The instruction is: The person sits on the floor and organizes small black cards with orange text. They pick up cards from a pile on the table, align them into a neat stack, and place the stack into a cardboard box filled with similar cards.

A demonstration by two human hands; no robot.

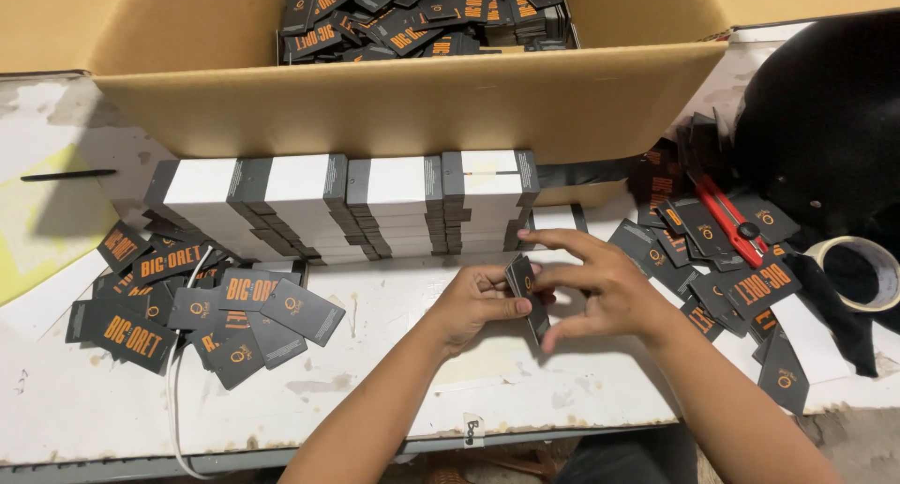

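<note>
My left hand (pixel 473 301) grips a small stack of dark cardboard tags (pixel 527 292) above the white worktable (pixel 394 390). My right hand (pixel 600 287) rests on the same stack from the right, fingers spread over its top and front. Just behind my hands stand several neat rows of stacked tags (pixel 356 208), white faces up with dark bands. A loose pile of dark tags with orange print (pixel 202 311) lies to the left of my left hand.
A big cardboard box (pixel 403 100) full of dark tags stands behind the rows. More loose tags (pixel 722 268), a red utility knife (pixel 729 220), a tape roll (pixel 867 270) and black cloth (pixel 825 119) lie to the right. A white cord (pixel 174 390) hangs over the table's front edge.
</note>
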